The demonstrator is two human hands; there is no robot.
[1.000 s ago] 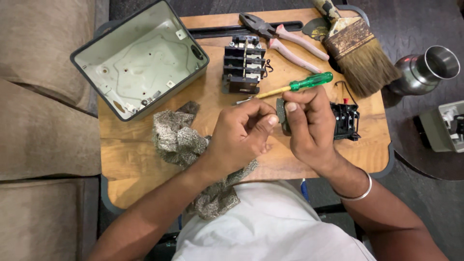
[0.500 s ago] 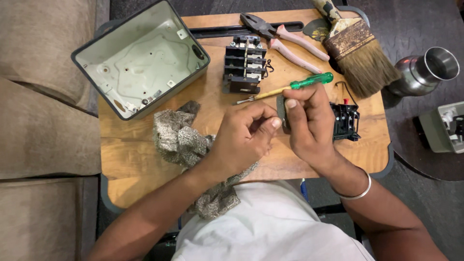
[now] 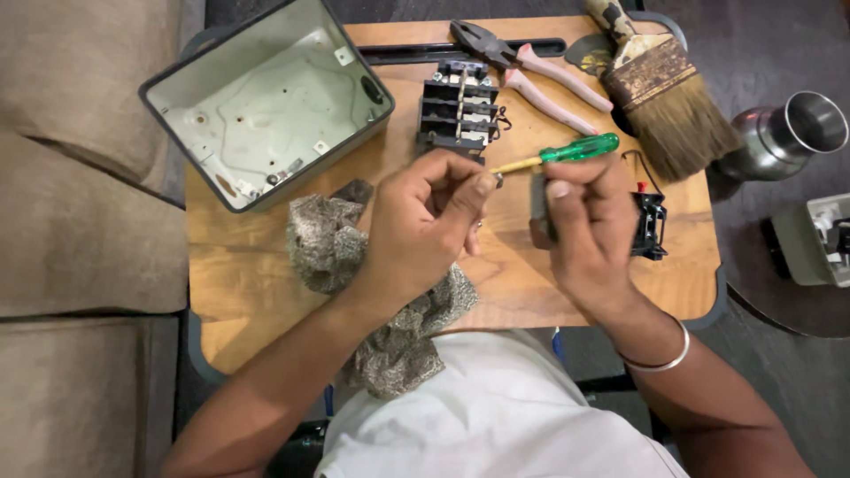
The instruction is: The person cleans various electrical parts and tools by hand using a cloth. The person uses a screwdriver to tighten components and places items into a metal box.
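Right grip (image 3: 580,221) clasps dark part (image 3: 538,199); left grip (image 3: 434,221) pinches maybe screw (image 3: 498,176).

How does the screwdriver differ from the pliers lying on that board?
The screwdriver has a clear green handle; the pliers have pale pink grips. The screwdriver is one thin shaft; the pliers are two crossed arms with dark jaws. The screwdriver lies by the right hand; the pliers lie untouched near the far edge. Both rest flat on the wooden board.
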